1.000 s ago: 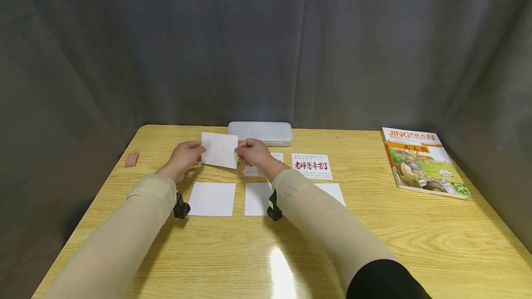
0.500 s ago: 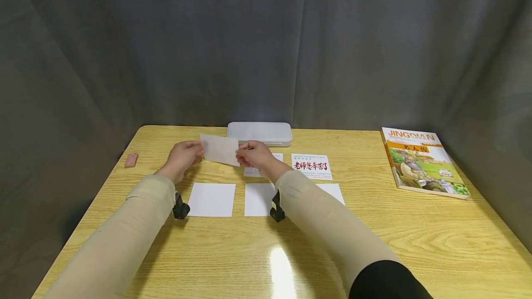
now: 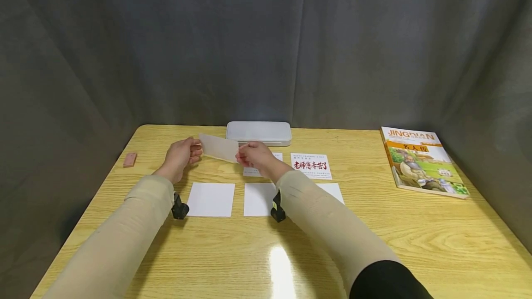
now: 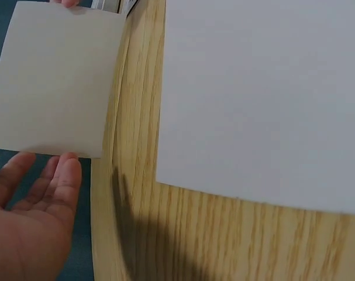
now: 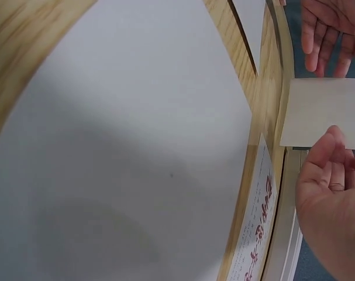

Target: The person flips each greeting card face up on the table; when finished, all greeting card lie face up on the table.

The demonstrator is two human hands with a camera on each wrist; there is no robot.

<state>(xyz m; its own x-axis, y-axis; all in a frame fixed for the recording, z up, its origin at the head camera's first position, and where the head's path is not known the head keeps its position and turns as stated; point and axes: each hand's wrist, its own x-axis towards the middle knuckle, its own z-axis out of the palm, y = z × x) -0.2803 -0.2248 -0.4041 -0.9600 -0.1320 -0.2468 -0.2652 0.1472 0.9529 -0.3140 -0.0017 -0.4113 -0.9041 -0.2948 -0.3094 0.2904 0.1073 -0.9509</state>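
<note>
A blank-faced white card [image 3: 219,147] is held above the far left part of the table, tilted so its face looks narrow in the head view. My right hand [image 3: 256,156] pinches its right edge between thumb and fingers. At the opposite edge is my left hand [image 3: 178,157], its fingers extended and spread; in the left wrist view the fingertips [image 4: 69,161] meet the edge of the card [image 4: 54,82]. Below lie white cards, one at left [image 3: 211,200], one in the middle [image 3: 258,199] and one at right [image 3: 331,192] partly under my right sleeve.
Two cards with red writing lie behind, one at right [image 3: 311,166] and one half hidden by my right hand [image 3: 252,172]. A white case [image 3: 259,133] stands at the table's back edge. A pink eraser-like block [image 3: 130,159] is at left, a book [image 3: 424,162] at right.
The held card has tipped from facing me to a flatter, narrower angle. My left fingers have loosened and spread at its edge. My right hand has barely moved.
</note>
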